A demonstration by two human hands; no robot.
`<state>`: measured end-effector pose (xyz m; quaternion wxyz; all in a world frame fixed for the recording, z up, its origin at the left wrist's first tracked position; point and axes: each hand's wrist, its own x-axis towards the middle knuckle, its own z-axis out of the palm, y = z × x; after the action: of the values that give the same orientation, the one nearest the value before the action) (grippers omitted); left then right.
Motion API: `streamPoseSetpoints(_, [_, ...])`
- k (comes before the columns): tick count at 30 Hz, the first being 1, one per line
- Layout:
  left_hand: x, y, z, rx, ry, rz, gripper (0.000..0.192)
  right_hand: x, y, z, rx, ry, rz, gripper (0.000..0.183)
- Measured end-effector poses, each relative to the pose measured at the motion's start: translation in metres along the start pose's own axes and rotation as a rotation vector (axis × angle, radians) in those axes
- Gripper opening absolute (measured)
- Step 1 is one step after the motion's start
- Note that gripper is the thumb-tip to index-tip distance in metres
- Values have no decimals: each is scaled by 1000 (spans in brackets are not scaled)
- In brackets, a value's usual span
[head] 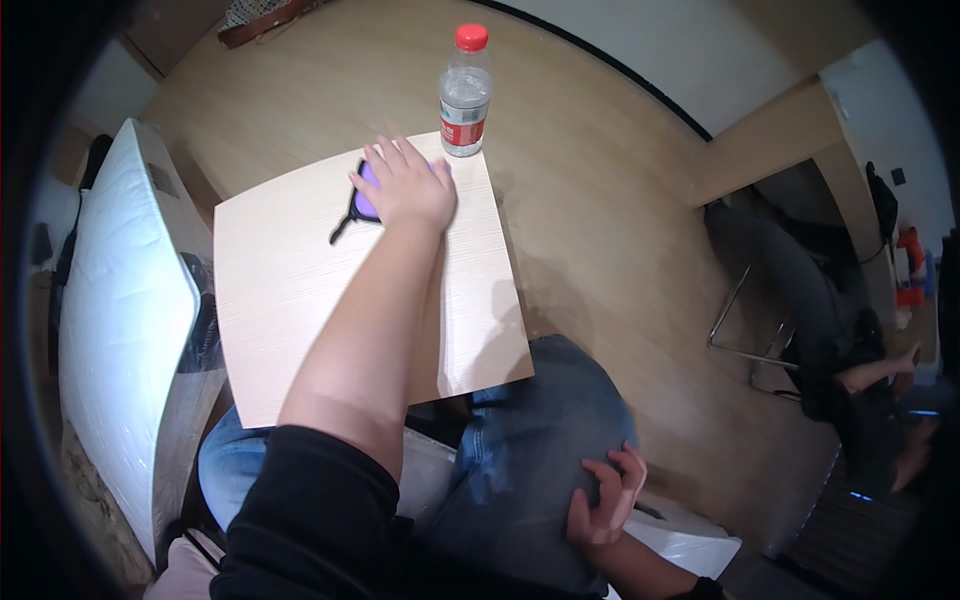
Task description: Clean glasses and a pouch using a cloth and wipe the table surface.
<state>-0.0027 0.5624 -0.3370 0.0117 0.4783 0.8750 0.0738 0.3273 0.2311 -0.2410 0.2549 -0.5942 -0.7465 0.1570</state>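
Note:
My left hand lies palm down, fingers spread, on a small flat purple item with a black edge and a short black strap or handle. The hand covers most of this item, so its exact kind cannot be told. It rests on a pale wood-grain board or tabletop before me. A clear plastic bottle with a red cap stands upright at the board's far right corner, just beyond the hand. My right hand is by my right thigh, palm partly turned up, fingers loosely bent and apart, with nothing seen in it.
A large white plastic-wrapped panel or cushion stands along the left. At the right a seated person in dark clothes is near a metal-framed chair. A woven item with a brown edge lies at the top left.

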Motion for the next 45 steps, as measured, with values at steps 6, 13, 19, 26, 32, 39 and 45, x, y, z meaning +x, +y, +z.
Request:
streamPoseSetpoints(6, [-140, -8, -6, -69, 33, 236, 75, -3, 2, 1, -10, 4, -31, 40])
streamPoseSetpoints(13, [-257, 14, -20, -174, -61, 148, 81, -12, -8, 4, -22, 19, -75, 37])
streamPoseSetpoints(19, [-266, 27, -10, -184, -22, 113, 83, -22, -8, 13, -60, 71, -106, 35])
streamPoseSetpoints(26, [-253, 47, -5, -245, -14, 95, 85, -17, -5, 14, -97, 79, -87, 33])
streamPoseSetpoints(32, [-217, 51, -2, -258, -44, 240, 89, 16, -17, 14, -72, -9, -145, 33])
streamPoseSetpoints(39, [-138, 51, -1, -260, -38, 170, 87, 195, -41, 53, 342, 92, -85, 31])
streamPoseSetpoints(45, [-71, 58, -6, -232, -46, 56, 88, 407, -130, 82, 99, 422, -373, 61])
